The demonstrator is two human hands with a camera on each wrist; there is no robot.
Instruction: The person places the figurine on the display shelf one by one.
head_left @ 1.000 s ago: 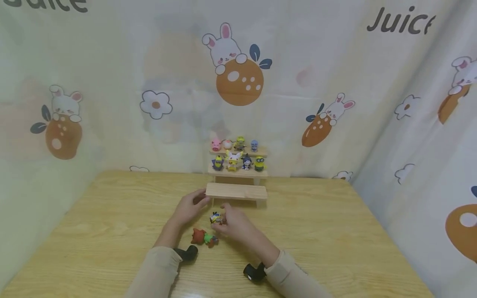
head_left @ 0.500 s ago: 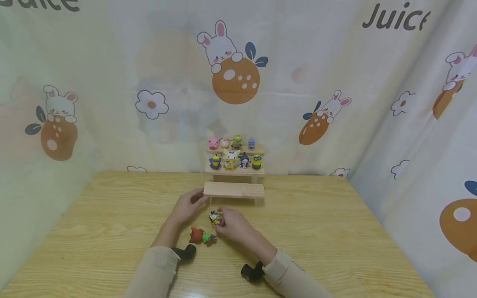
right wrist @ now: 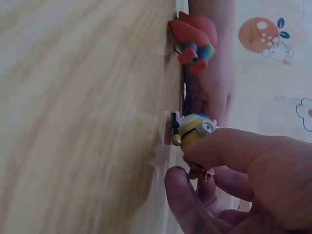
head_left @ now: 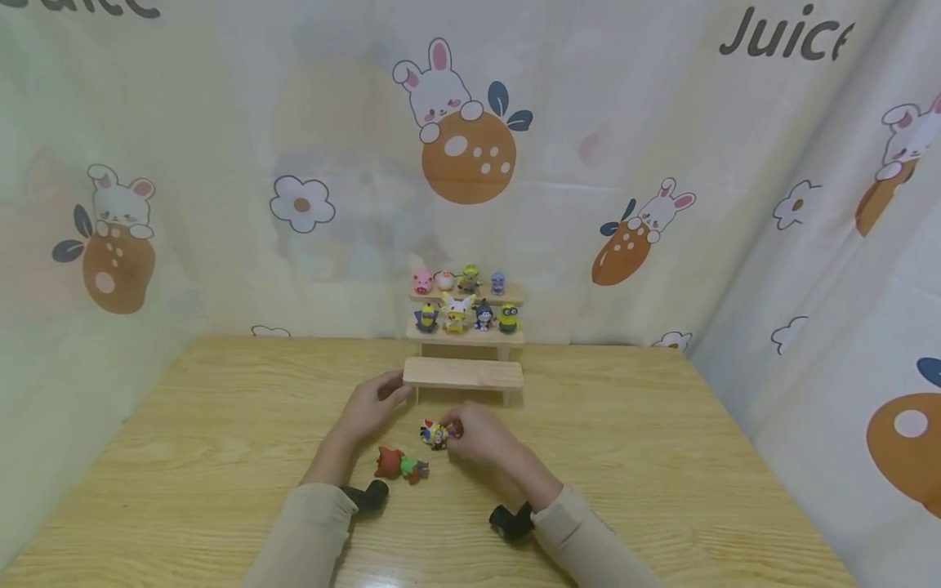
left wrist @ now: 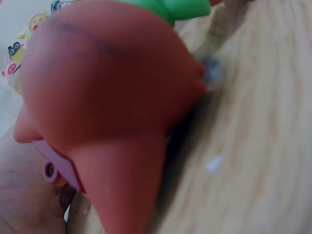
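Observation:
In the head view, my right hand (head_left: 485, 434) pinches a small yellow one-eyed minion figurine (head_left: 435, 435) low over the table. Its goggle and white-and-blue top show in the right wrist view, with thumb and fingers around the lower body. My left hand (head_left: 372, 406) rests at the left end of the bottom step of a small wooden display stand (head_left: 463, 373), fingertips against it. A red-brown fox-like figurine (head_left: 390, 463) with a green body lies on the table between my forearms. Its big head (left wrist: 102, 78) fills much of the left wrist view.
Several small figurines, among them a pink pig (head_left: 422, 282) and a green-bodied minion (head_left: 509, 318), stand on the stand's upper two steps. A printed curtain (head_left: 353, 245) hangs behind the wooden table (head_left: 625, 441). Black camera mounts (head_left: 510, 521) sit at both wrists.
My right hand has shifted slightly right with the minion figurine, and the figurine has turned in the fingers. My left hand and the fox-like figurine stay in place.

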